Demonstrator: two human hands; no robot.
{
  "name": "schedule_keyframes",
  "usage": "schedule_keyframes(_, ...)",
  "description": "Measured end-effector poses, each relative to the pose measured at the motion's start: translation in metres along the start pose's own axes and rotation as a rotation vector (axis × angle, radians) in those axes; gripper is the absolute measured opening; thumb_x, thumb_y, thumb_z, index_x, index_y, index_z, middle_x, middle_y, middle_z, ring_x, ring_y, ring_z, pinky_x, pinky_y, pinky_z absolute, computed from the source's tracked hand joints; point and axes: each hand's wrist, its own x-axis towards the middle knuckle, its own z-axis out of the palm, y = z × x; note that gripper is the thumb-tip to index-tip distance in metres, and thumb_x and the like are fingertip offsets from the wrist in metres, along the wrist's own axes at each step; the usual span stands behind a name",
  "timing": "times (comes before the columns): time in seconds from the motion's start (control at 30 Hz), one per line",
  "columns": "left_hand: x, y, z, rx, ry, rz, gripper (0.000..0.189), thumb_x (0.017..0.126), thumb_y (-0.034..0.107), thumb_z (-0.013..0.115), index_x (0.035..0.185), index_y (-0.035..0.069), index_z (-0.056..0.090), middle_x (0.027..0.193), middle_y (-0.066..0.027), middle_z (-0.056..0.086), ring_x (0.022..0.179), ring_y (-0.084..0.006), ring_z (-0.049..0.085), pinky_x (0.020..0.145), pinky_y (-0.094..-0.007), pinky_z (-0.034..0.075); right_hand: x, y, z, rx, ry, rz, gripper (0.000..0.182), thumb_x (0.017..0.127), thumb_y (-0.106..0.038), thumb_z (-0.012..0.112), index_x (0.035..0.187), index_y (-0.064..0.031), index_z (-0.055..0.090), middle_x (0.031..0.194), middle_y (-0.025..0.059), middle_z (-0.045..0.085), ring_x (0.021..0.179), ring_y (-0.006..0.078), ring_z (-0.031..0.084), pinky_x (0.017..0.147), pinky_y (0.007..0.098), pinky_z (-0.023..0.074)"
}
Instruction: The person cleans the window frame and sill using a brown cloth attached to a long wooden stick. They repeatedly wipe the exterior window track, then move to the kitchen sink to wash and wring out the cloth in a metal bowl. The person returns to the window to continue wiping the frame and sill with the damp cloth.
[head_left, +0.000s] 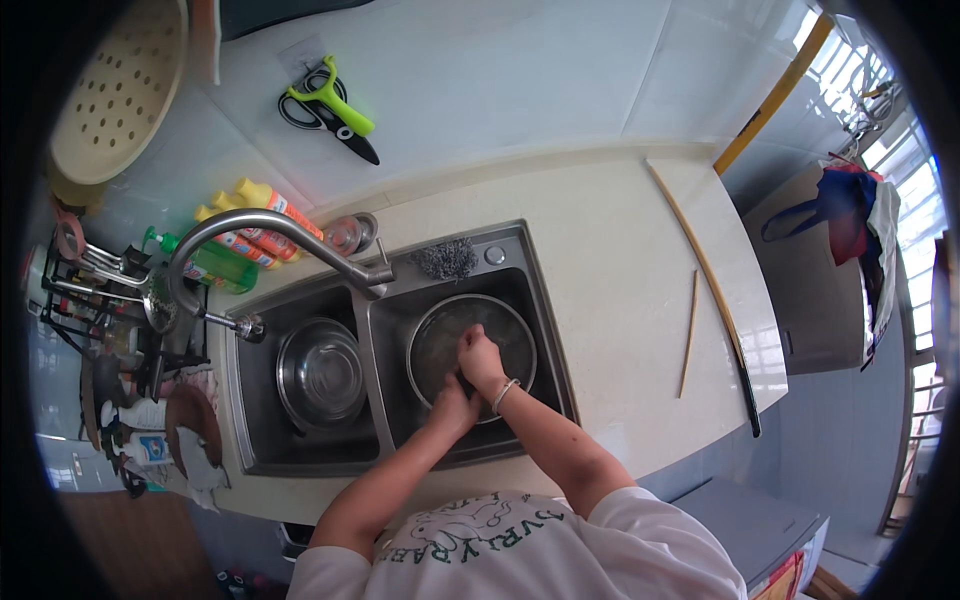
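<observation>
Both my hands are close together over a round metal basin (414, 334) of cloudy water, which sits in the right bowl of the double stainless steel sink (551, 360). My right hand (480, 358), with a bracelet at its wrist, is curled above the middle of the basin. Just below it, my left hand (454, 405) reaches over the near rim, its fingers near the heel of the right hand. Whether anything small lies between them is hidden. Another shiny metal basin (321, 373) rests in the left bowl.
A curved faucet (259, 217) arches over the left bowl. Behind the right bowl lies a steel wool scourer (448, 259). Bottles (259, 225) line the back wall. On the right counter are a long stick (701, 251) and a short stick (688, 334). A utensil rack (112, 292) stands left.
</observation>
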Motion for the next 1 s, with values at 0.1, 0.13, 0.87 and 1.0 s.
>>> schedule_keyframes(0.1,0.01,-0.023,-0.004,-0.174,0.247,0.408,0.045,0.089,0.03,0.055,0.115,-0.005,0.042,0.092,-0.0225,0.064,0.079,-0.0396,0.064,0.068,-0.0407,0.051,0.0,-0.016,-0.011,-0.025,-0.033,-0.143,0.034,0.09,-0.027,0.054,0.11,0.0002,0.05,0.087,0.0223,0.064,0.085,0.0347,0.064,0.076,0.0396,0.05)
schedule_keyframes(0.13,0.005,-0.005,-0.03,-0.626,-0.136,0.113,0.037,0.092,0.031,0.052,0.111,0.0,0.045,0.082,-0.0125,0.063,0.061,-0.0245,0.06,0.057,-0.0324,0.049,0.005,-0.023,-0.02,-0.02,-0.055,-0.201,0.037,0.091,-0.029,0.053,0.113,0.0001,0.048,0.088,0.0213,0.064,0.086,0.0329,0.064,0.077,0.0384,0.0498)
schedule_keyframes(0.87,-0.068,0.064,-0.066,-0.896,-0.18,-0.044,0.014,0.08,0.012,0.06,0.087,0.004,0.05,0.064,-0.0039,0.051,0.048,-0.0114,0.048,0.041,-0.0251,0.037,-0.039,-0.092,-0.055,0.581,-0.334,-0.29,0.014,0.085,-0.014,0.064,0.082,-0.0047,0.054,0.067,-0.0014,0.053,0.06,0.0073,0.046,0.056,0.0235,0.0418)
schedule_keyframes(1.0,-0.046,0.029,-0.021,-0.522,0.022,-0.063,0.025,0.079,0.019,0.063,0.092,0.0,0.053,0.069,-0.0092,0.059,0.056,-0.0162,0.058,0.047,-0.0311,0.043,-0.043,-0.058,-0.031,0.188,-0.077,-0.289,0.017,0.077,-0.013,0.066,0.084,-0.0001,0.057,0.072,0.0161,0.063,0.067,0.0266,0.062,0.065,0.0349,0.0492)
